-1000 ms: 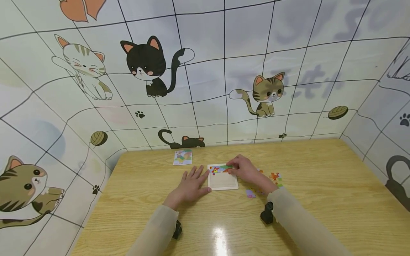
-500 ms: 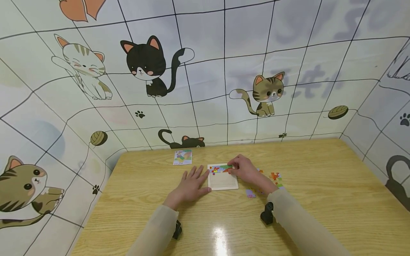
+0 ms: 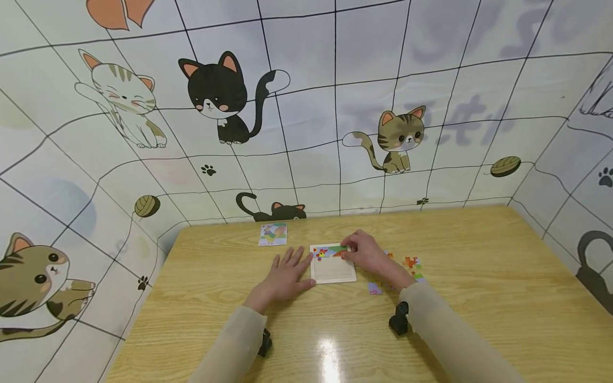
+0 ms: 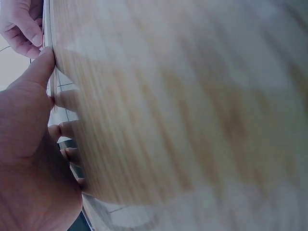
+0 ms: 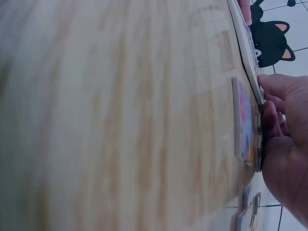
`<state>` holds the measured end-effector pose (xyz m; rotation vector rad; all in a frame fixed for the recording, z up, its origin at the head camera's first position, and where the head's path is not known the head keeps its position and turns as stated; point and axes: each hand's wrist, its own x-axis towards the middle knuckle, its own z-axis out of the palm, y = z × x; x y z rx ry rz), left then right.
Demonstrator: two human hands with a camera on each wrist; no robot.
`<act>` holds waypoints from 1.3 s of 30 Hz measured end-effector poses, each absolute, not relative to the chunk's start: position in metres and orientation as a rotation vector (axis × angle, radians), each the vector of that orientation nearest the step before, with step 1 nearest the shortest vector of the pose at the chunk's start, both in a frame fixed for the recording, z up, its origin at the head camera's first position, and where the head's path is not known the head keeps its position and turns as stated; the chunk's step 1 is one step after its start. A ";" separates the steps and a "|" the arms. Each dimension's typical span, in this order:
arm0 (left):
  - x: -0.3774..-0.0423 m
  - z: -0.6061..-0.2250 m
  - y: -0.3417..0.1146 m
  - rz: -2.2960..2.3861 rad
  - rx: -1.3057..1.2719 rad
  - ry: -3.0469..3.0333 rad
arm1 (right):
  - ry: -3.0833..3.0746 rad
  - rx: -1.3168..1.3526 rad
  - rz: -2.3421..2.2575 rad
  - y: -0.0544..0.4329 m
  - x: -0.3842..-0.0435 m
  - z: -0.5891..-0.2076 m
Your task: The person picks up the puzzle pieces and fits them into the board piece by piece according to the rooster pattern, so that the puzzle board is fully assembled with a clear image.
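A pale, square puzzle frame [image 3: 333,277] lies on the wooden table, with a strip of colourful joined pieces [image 3: 328,252] along its far side. Spread flat at the frame's left edge is my left hand [image 3: 286,276], its thumb by the near corner and fingers straight. My right hand [image 3: 367,254] is over the far right corner, where its thumb and fingertips pinch a puzzle piece [image 3: 344,254], partly hidden by the fingers. The right wrist view shows that hand [image 5: 288,115] low at the frame's edge [image 5: 248,48].
Loose puzzle pieces [image 3: 412,263] lie right of the frame, some hidden under the right forearm; a purple one [image 3: 375,288] is nearest. A small picture card [image 3: 273,234] lies at the back left. Behind the table [image 3: 479,276] hangs a cat-printed wall covering [image 3: 311,117].
Both hands stay almost still; the right fingertips shift very slightly at the frame's far right corner. The head view tilts a touch.
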<state>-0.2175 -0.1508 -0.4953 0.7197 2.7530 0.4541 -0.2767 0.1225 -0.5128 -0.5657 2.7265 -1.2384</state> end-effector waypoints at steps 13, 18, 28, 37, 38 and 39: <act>-0.219 -0.497 -0.151 0.456 0.713 2.757 | 2.729 -0.604 -1.260 0.123 -0.272 -0.512; -0.219 -0.497 -0.151 0.449 0.707 2.761 | 2.728 -0.602 -1.255 0.122 -0.273 -0.511; -0.219 -0.497 -0.151 0.436 0.719 2.762 | 2.715 -0.586 -1.330 0.126 -0.271 -0.508; -0.219 -0.496 -0.151 0.441 0.724 2.753 | 2.662 -0.545 -1.436 0.157 -0.271 -0.498; -0.219 -0.496 -0.151 0.440 0.724 2.753 | 2.667 -0.548 -1.429 0.161 -0.271 -0.498; -0.219 -0.497 -0.151 0.441 0.724 2.753 | 2.672 -0.542 -1.420 0.166 -0.272 -0.498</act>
